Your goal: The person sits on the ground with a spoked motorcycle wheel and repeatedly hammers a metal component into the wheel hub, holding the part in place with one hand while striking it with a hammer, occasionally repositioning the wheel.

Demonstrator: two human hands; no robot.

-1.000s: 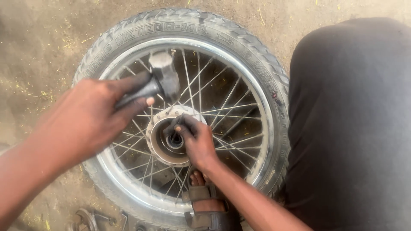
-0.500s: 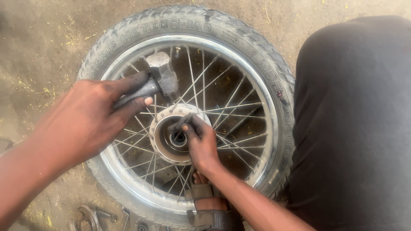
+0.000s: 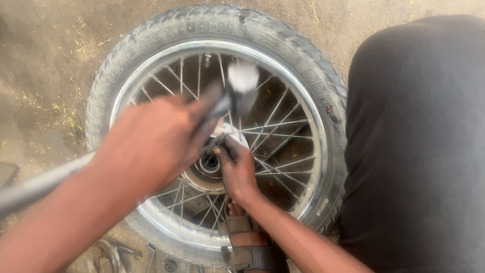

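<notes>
Fingers (image 3: 151,132) of your left hand (image 3: 146,146) are wrapped tight around the handle of a hammer (image 3: 241,78), and the whole hand is blurred. Its metal head is up beyond your knuckles, above the spokes (image 3: 283,146), and it looks pale and smeared. Fingers (image 3: 222,151) of your right hand (image 3: 237,169) are bent together and pinch something small and dark at the hub (image 3: 209,169); what exactly they pinch I cannot tell, because it is too small and partly hidden by the fingertips. The hub is directly under these fingertips, in the middle of the wheel (image 3: 313,121).

The wheel lies flat on the sandy ground (image 3: 45,65). Its black tyre (image 3: 202,25) goes all around both your hands, and the shiny rim (image 3: 283,63) is just inside the tyre. Thin spokes run from the hub out to the rim and pass under both hands.

Below your right wrist, your foot in a brown sandal (image 3: 245,242) is touching the near edge of the wheel. To the right of the right-hand fingers, your knee in dark cloth (image 3: 419,151) is just beside the tyre and covers a part of it. Below your left forearm, some small metal parts (image 3: 108,255) lie on the ground near the tyre.
</notes>
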